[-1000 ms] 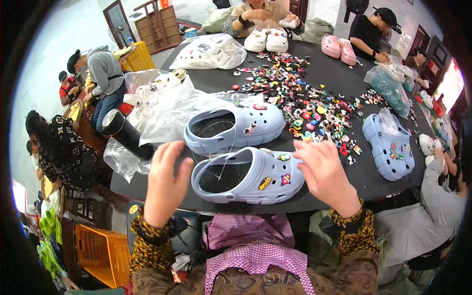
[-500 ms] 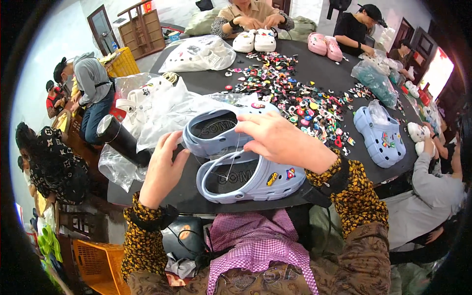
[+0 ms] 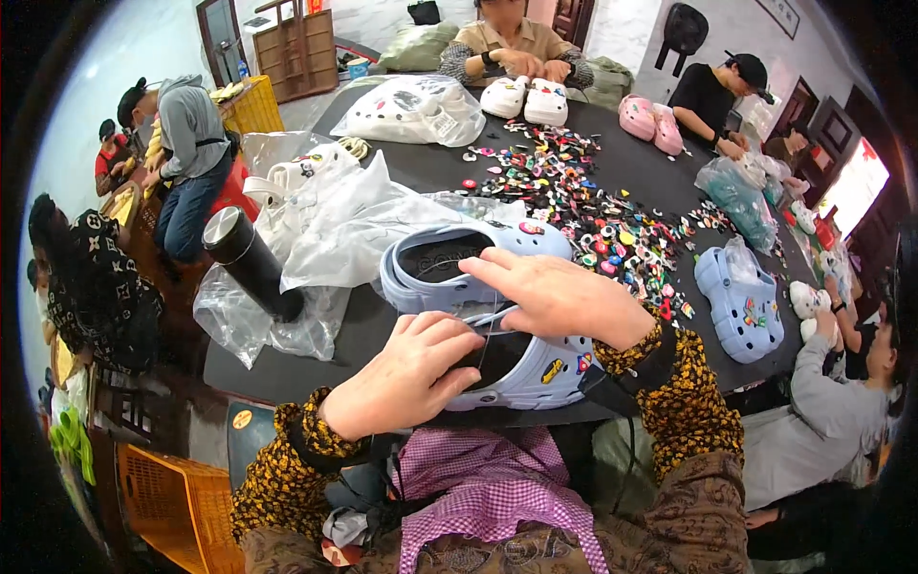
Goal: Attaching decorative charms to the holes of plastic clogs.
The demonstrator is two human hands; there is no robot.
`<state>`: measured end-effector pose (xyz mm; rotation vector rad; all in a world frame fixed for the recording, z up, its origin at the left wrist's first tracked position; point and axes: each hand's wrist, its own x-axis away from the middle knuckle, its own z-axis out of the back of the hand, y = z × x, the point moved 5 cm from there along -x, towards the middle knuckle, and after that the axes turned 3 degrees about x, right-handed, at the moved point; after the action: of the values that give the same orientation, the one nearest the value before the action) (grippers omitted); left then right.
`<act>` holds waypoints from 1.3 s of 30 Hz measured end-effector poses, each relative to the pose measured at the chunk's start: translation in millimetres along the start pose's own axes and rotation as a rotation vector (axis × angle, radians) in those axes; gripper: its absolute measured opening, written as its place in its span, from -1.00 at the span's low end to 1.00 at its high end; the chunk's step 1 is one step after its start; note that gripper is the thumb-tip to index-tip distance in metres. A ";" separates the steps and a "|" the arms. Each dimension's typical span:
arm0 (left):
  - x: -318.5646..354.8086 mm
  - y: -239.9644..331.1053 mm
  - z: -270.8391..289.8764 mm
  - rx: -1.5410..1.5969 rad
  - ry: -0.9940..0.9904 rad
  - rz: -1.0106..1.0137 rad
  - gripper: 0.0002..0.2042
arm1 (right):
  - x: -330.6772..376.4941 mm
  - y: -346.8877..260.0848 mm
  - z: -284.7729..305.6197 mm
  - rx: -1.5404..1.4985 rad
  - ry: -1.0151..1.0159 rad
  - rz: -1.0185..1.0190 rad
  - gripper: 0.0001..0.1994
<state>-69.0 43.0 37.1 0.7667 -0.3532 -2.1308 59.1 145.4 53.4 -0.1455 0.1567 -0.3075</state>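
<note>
A pair of light blue clogs stands on the dark table before me, the far clog (image 3: 541,241) just behind the near clog (image 3: 521,385). Colourful charms sit on both. A thin clear cord (image 3: 491,328) runs between them, by my fingers. My right hand (image 3: 569,298) reaches over the far clog, thumb and index finger bent toward the cord. My left hand (image 3: 406,371) lies at the near clog's heel, its fingers together; what they pinch is hidden. Both hands cover part of the near clog's opening.
Loose charms (image 3: 612,225) cover the middle of the table (image 3: 382,349). A black flask (image 3: 251,263) and white plastic bags (image 3: 354,225) stand left; another light blue clog pair (image 3: 738,304) is at right. Other people work around the table, with white clogs (image 3: 526,99) and pink clogs (image 3: 650,124).
My left hand has come in from the left, from thumb and fingers spread apart to fingers together at the near clog. The right hand stays over the clogs, slightly lower.
</note>
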 end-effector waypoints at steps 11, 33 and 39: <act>45.4 -105.0 24.7 0.359 0.429 0.669 -0.73 | 26.0 4.2 24.6 0.075 0.063 -0.167 -0.51; -12.7 -148.6 0.9 0.988 0.733 0.815 -0.89 | 125.4 59.5 29.3 0.231 0.162 -0.393 -0.58; -38.0 -111.3 45.8 0.831 0.755 0.518 -0.77 | 125.9 50.2 47.2 0.180 0.314 -0.355 -0.64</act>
<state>-148.1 141.2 33.4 1.6510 -0.9120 -1.0470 200.4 159.1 74.7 0.0568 0.4151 -0.6967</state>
